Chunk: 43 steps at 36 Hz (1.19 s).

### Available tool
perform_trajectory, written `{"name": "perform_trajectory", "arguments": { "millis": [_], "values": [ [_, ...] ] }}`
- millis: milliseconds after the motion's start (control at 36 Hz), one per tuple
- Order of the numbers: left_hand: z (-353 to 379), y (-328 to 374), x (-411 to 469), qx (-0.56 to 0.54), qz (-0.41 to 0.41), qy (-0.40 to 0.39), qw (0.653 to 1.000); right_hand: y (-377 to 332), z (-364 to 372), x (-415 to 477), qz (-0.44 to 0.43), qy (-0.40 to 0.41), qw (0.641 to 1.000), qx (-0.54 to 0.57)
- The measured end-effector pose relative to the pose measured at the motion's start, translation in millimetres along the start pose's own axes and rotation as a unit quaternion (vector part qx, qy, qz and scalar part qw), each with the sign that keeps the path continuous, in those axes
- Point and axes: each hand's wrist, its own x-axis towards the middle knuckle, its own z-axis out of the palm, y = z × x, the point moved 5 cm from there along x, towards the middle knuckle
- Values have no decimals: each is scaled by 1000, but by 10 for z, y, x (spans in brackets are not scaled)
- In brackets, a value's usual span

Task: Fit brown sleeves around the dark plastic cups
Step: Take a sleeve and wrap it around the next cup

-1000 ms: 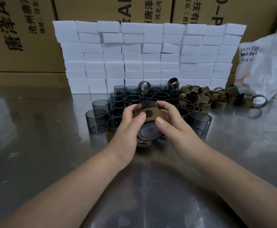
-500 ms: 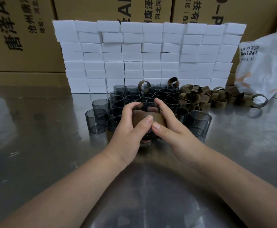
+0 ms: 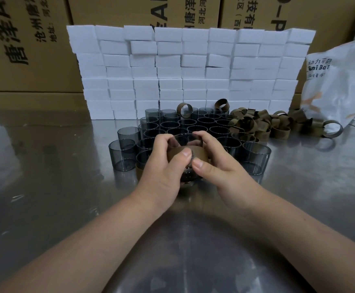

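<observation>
- Gripping one dark cup [image 3: 188,176], the left hand [image 3: 161,168] and right hand [image 3: 220,166] both pinched its brown sleeve [image 3: 200,154].
- It was just in front of the cluster of cups [image 3: 193,123].
- Loose sleeves [image 3: 263,124] lay right of that cluster.

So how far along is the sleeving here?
Done: no finished cups plainly in view. In hand: the left hand and right hand hold one cup with a brown sleeve around it. Left: many bare cups and a pile of loose sleeves.
</observation>
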Motion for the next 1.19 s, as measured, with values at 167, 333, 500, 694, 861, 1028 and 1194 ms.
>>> {"name": "perform_trajectory", "arguments": {
  "millis": [167,333,500,694,861,1028,1194],
  "values": [
    [0,32,-11,9,-2,2,1000,4,3,3,-11,-5,1000,16],
    [-18,6,4,15,5,3,1000,9,1,1,-15,-5,1000,17],
    [-19,-19,16,18,12,4,1000,19,-5,6,-20,3,1000,14],
    [-23,-14,13,10,17,4,1000,39,-9,8,-29,13,999,22],
    [-27,-8,10,14,21,7,1000,39,-12,9,-30,15,999,23],
    [-31,-11,17,12,28,13,999,66,-17,12,-29,22,999,15],
    [-30,-2,12,17,33,8,999,72,-15,14,-28,24,999,28]
  ]
}}
